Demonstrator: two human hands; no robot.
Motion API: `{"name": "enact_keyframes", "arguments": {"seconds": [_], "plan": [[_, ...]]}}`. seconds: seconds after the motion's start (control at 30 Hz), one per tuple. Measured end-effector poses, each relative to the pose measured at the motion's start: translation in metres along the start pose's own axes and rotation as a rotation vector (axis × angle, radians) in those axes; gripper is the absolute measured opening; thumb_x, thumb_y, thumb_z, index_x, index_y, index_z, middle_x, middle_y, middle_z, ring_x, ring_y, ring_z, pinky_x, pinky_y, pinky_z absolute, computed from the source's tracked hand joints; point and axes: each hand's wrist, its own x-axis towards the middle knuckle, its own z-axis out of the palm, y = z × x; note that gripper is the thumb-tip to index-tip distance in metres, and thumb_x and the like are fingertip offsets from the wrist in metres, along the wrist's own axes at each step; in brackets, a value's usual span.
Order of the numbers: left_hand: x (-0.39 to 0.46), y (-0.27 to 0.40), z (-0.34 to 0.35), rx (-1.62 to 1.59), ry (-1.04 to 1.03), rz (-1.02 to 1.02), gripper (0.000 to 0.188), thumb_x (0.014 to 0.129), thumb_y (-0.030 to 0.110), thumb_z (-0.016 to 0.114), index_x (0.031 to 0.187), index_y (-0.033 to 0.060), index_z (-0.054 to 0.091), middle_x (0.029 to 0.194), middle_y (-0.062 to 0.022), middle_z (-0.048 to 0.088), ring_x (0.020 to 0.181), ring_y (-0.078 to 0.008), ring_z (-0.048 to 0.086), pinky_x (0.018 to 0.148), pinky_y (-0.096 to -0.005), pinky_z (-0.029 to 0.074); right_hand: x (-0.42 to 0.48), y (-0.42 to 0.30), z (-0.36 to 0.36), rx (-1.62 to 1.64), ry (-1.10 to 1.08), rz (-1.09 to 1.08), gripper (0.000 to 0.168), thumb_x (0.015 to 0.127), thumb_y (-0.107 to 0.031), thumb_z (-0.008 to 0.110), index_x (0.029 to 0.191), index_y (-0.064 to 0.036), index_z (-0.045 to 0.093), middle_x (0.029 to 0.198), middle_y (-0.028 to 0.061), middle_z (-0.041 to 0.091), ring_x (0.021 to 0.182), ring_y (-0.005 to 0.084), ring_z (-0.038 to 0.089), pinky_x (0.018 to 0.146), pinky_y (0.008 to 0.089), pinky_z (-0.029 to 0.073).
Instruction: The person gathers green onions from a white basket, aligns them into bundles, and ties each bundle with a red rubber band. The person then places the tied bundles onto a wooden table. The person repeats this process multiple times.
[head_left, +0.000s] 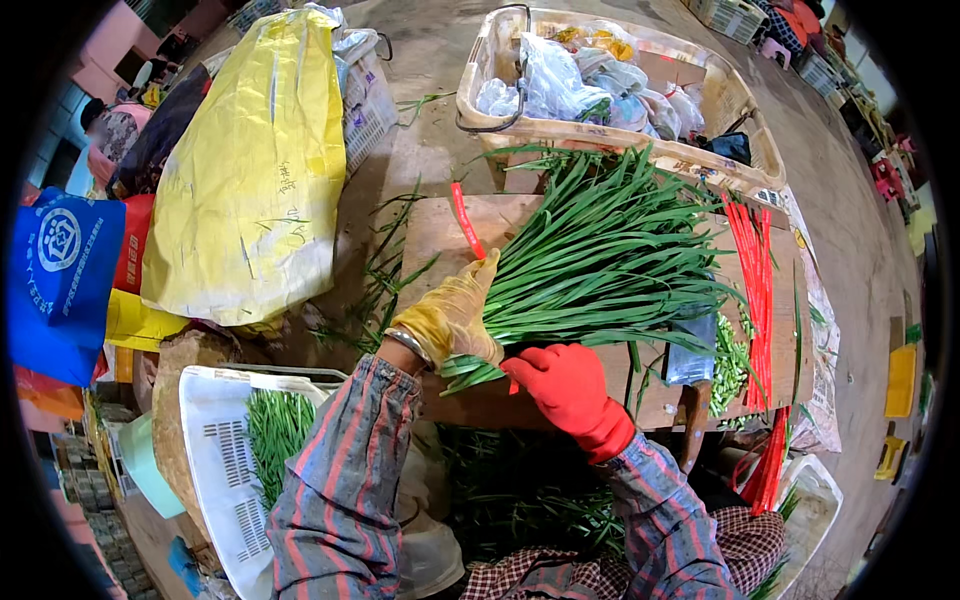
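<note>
A thick bunch of long green leaves, apparently garlic chives (607, 247), lies across a wooden board (480, 206). My left hand (454, 315), in a yellowish glove, grips the bunch near its left end. A red printed strip (466, 221) sticks up past the left thumb. My right hand (574, 394), in a red glove, pinches a bit of red strip under the bunch's near side; the strip's middle is hidden. Right of the bunch lies a cleaver (691, 352), its blade partly under leaves and its wooden handle toward me. Beside it are chopped stem pieces (727, 367) and several loose red strips (750, 300).
Beyond the board stands a plastic crate (750, 97) holding plastic bags. A large yellow sack (255, 180) and a blue bag (64, 277) are at left. A white basket (217, 465) with greens stands near my left forearm. Another person (120, 131) is at far left.
</note>
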Motion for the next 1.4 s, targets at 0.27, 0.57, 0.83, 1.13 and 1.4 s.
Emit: {"name": "enact_keyframes", "arguments": {"seconds": [0.27,0.57,0.83,1.13,1.4], "plan": [[0.017,-0.022,-0.008,-0.15,-0.189,0.055,0.147,0.04,0.056,0.087,0.143,-0.0112,0.006,0.146,-0.031,0.026,0.138,-0.0355,0.028,0.112,-0.0328,0.026,0.027,0.006,0.007,0.233,0.223,0.071,0.018,0.071,-0.005,0.061,0.087,-0.01,0.064,0.104,0.0015,0.067,0.063,0.0206,0.059,0.054,0.0319,0.048],[0.001,-0.025,-0.026,-0.857,-0.282,0.037,0.1,0.068,0.023,0.077,0.148,0.0042,0.021,0.149,-0.0138,0.032,0.138,-0.0244,0.028,0.113,-0.0318,0.021,0.015,0.022,0.039,0.804,0.277,0.319,0.013,0.073,0.006,0.065,0.083,-0.003,0.063,0.123,0.013,0.061,0.072,0.0214,0.064,0.061,0.0281,0.05],[-0.002,-0.032,-0.008,-1.329,0.087,-0.159,0.035,0.088,0.005,0.06,0.124,0.0046,0.058,0.112,-0.0044,0.062,0.098,-0.0135,0.059,0.087,-0.0273,0.05,0.015,0.027,0.03,0.64,0.216,0.179,0.011,0.079,0.011,0.061,0.085,0.003,0.059,0.135,0.0159,0.051,0.075,0.0147,0.063,0.062,0.025,0.05],[0.071,-0.059,-0.019,-1.282,0.259,-0.658,0.029,0.092,0.033,0.059,0.074,0.0111,0.053,0.057,0.0014,0.049,0.042,-0.0138,0.047,0.039,-0.0296,0.044,0.017,0.022,0.029,0.6,0.245,0.222,0.012,0.076,0.0,0.069,0.083,-0.002,0.059,0.128,0.0108,0.057,0.074,0.0255,0.064,0.064,0.0305,0.051],[0.098,-0.058,-0.004,-0.934,0.338,-0.622,0.008,0.083,0.012,0.069,0.084,0.0065,0.064,0.061,-0.0019,0.056,0.045,-0.0116,0.049,0.04,-0.027,0.04,0.017,0.02,0.026,0.617,0.217,0.231,0.012,0.076,0.0,0.069,0.082,-0.003,0.059,0.128,0.0096,0.058,0.076,0.025,0.064,0.064,0.0303,0.051]]}}
